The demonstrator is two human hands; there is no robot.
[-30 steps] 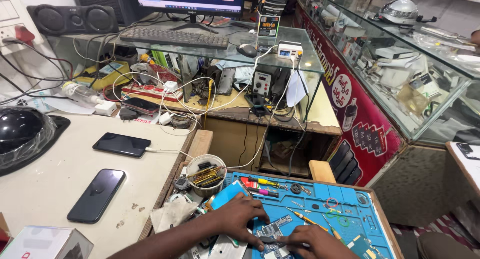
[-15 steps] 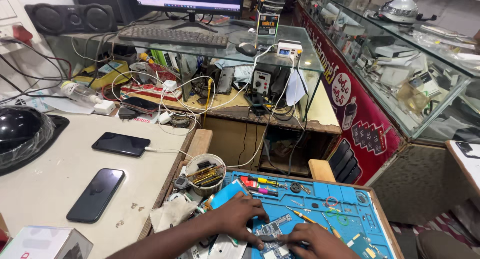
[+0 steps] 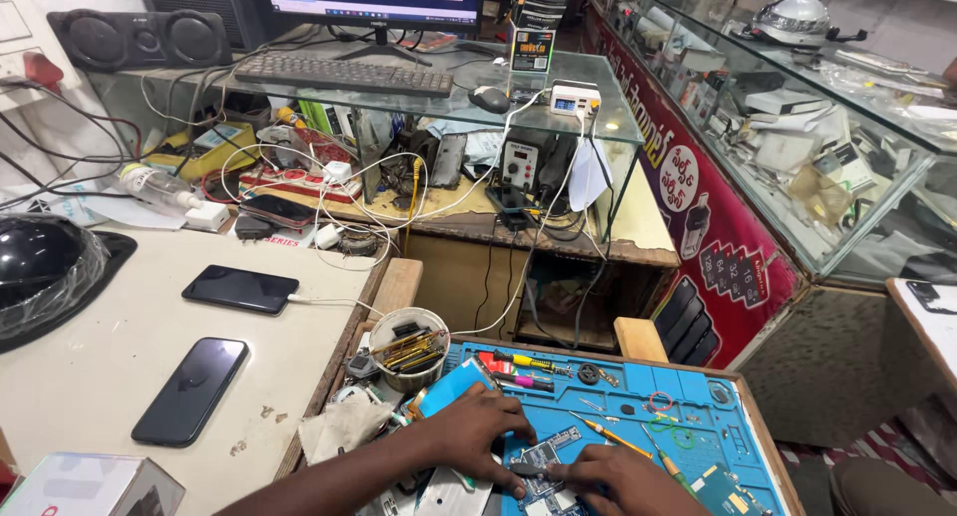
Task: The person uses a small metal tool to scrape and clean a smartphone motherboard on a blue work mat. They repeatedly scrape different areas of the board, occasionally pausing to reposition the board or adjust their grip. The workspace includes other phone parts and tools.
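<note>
Helmet (image 3: 35,267): black, under clear plastic wrap, at the far left edge of the white table (image 3: 120,356).
Phones: two dark phones lie flat on the table; the far phone (image 3: 240,289) has a white cable plugged in, the near phone (image 3: 191,389) is closer to the box (image 3: 90,486) in the bottom left corner.
Cup (image 3: 408,347): a round white cup with tweezers and small tools inside, at the upper left corner of the mat.
Mat (image 3: 698,406): blue work mat; screwdrivers with coloured handles lie on its upper part.
Left hand (image 3: 477,434): it rests on the mat, fingers spread and pressed down on the board; it holds the board flat and is not closed around it.
Board (image 3: 550,454): a small circuit board on the mat, low in the view, between both hands and touched by both.
Right hand (image 3: 610,476): just right of the board, fingers curled and pinched on a thin dark tool (image 3: 528,469) whose tip lies on the board; the lower part of the hand is cut off by the picture edge.
Shelf (image 3: 449,87): glass, behind the mat, with a keyboard (image 3: 344,74) on it.
Counter (image 3: 797,177): a glass display counter, along the right side.
</note>
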